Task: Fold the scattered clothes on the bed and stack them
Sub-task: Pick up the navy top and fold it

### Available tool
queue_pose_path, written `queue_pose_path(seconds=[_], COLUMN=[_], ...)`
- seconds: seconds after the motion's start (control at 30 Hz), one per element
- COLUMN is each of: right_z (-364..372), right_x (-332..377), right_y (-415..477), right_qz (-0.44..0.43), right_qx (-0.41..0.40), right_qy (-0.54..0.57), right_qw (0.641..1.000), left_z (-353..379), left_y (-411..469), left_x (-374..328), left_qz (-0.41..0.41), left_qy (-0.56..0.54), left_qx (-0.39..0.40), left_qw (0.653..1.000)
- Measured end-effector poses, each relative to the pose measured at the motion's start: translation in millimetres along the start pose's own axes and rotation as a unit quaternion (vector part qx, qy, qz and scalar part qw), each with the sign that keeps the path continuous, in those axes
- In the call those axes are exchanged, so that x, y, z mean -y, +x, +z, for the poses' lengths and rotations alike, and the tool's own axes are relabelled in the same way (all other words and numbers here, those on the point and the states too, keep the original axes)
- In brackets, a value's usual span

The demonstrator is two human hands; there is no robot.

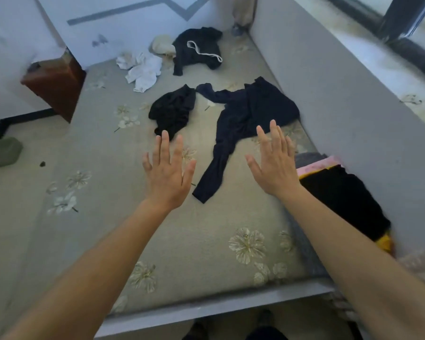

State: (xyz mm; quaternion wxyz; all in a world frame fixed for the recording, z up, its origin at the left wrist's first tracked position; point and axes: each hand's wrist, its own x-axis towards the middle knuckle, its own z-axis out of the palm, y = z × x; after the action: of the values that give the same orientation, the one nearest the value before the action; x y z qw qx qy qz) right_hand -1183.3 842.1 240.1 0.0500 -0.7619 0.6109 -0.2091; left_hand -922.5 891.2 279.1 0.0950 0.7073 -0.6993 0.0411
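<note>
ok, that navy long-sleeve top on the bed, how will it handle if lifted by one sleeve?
Likely floppy: the navy top lies wrinkled with sleeves sprawled, so it should drape and trail. Probably light; the fabric looks thin.

Bare left forearm [96, 253] and bare right forearm [349, 241].

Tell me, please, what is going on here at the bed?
A person holds the left hand and right hand open above the bed, gripping nothing. A navy long-sleeved top, a crumpled black garment, a black drawstring garment and a white garment lie scattered and unfolded. A dark pile sits at the bed's right edge.
</note>
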Motion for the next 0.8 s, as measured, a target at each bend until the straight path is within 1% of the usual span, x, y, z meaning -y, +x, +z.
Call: queue_pose_path(seconds=[0.17, 0.27, 0.37, 0.47, 0.53, 0.63, 0.67, 0.73, 0.77, 0.8], right_z=[52, 98, 163, 238, 286, 349, 366, 395, 409, 420], right_x=[1, -3, -10, -11, -7, -5, -6, -10, -13, -15], right_y=[0, 5, 12, 12, 9, 8, 10, 11, 9, 4], right_qz=[-0.011, -0.013, 0.000, 0.023, 0.028, 0.003, -0.012, -0.033, -0.047, -0.057], right_qx=[0.024, 0.030, 0.040, 0.077, 0.102, 0.119, 0.129, 0.189, 0.228, 0.260], right_qy=[-0.028, -0.042, -0.048, -0.032, -0.014, 0.003, 0.001, -0.013, -0.043, -0.083], right_qw=[0.999, 0.999, 0.998, 0.996, 0.994, 0.993, 0.992, 0.981, 0.972, 0.960], left_z=[49, 101, 169, 240, 281, 339, 357, 391, 407, 420], left_y=[17, 31, 42, 42, 37, 34, 34, 32, 28, 22], left_x=[25, 43, 61, 75, 85, 96, 99, 104, 107, 109], left_qz=[0.017, 0.026, 0.027, 0.023, 0.035, 0.066, 0.067, 0.048, 0.038, 0.034], left_qy=[-0.029, -0.059, -0.068, -0.083, -0.087, -0.072, -0.062, -0.034, -0.021, -0.017], left_qx=[0.031, 0.062, 0.094, 0.138, 0.160, 0.184, 0.207, 0.275, 0.290, 0.277], left_qw=[0.999, 0.996, 0.993, 0.987, 0.983, 0.978, 0.974, 0.960, 0.956, 0.960])
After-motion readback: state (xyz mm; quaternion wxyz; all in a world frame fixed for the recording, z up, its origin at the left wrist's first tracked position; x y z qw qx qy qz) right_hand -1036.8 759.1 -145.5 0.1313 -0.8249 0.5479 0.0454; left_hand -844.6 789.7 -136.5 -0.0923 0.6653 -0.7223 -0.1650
